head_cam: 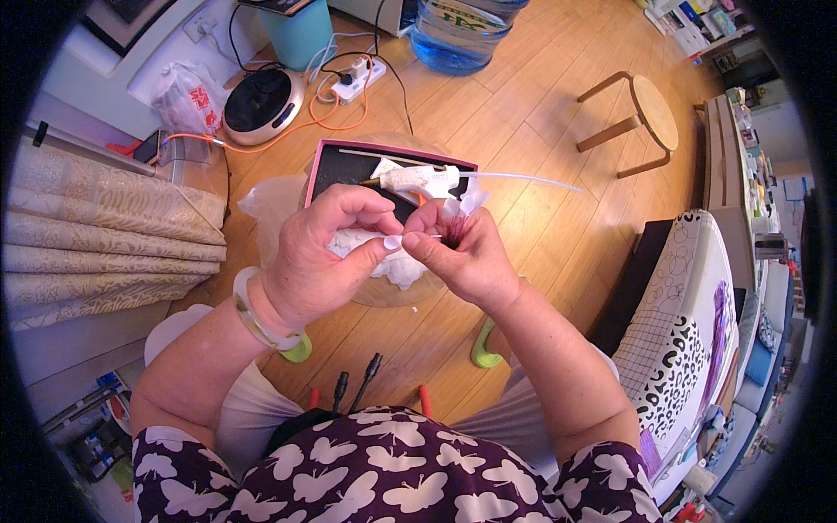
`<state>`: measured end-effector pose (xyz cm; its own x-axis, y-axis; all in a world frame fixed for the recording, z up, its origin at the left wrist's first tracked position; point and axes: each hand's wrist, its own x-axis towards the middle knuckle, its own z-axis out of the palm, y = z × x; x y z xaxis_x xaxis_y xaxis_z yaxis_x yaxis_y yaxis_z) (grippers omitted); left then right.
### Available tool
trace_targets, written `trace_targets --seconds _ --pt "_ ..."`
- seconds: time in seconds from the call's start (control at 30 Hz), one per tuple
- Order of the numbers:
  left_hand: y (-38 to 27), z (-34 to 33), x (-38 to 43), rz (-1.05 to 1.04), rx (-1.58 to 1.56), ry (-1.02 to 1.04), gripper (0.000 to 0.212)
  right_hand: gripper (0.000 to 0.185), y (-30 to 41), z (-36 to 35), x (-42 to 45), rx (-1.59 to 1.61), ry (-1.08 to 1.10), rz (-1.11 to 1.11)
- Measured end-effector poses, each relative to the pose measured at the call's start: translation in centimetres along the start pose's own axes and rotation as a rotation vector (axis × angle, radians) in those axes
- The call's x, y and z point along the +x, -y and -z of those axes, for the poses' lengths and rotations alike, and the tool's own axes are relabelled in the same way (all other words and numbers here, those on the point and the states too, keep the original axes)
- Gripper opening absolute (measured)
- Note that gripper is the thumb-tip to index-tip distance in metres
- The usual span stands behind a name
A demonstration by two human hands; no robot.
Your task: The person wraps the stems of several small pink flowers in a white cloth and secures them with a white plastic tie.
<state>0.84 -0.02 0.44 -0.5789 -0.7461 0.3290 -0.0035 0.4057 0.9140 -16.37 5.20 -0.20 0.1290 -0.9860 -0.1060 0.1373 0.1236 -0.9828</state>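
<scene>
My left hand (327,252), with a pale bangle (243,314) on the wrist, pinches a small white petal-like piece (392,242) between thumb and finger. Its tip meets the fingertips of my right hand (467,258). That hand holds a thin stem wound with dark purple thread (456,229), topped by translucent white petals (465,201). Below both hands lies a pile of white petals (402,269), partly hidden by the fingers. Just beyond them a white hot glue gun (418,178) rests in a pink-rimmed box (318,167), a long glue stick (523,178) jutting from its back.
A clear plastic bag (265,209) lies left of the box. Farther off are a power strip (359,82) with an orange cable (314,119), a round appliance (261,104) and a large water bottle (458,39). A wooden stool (656,111) stands right; a patterned cover (680,327) sits nearer.
</scene>
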Motion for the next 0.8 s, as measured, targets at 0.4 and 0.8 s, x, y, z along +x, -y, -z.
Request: trace_targets --seconds 0.4,0.8 --pt "0.31 -0.1 -0.23 0.096 -0.115 0.001 0.029 0.009 -0.27 -0.05 0.08 0.073 0.019 -0.038" --pt "-0.5 -0.14 0.3 0.331 -0.36 -0.049 0.026 0.007 0.53 0.04 0.21 0.285 0.069 -0.161"
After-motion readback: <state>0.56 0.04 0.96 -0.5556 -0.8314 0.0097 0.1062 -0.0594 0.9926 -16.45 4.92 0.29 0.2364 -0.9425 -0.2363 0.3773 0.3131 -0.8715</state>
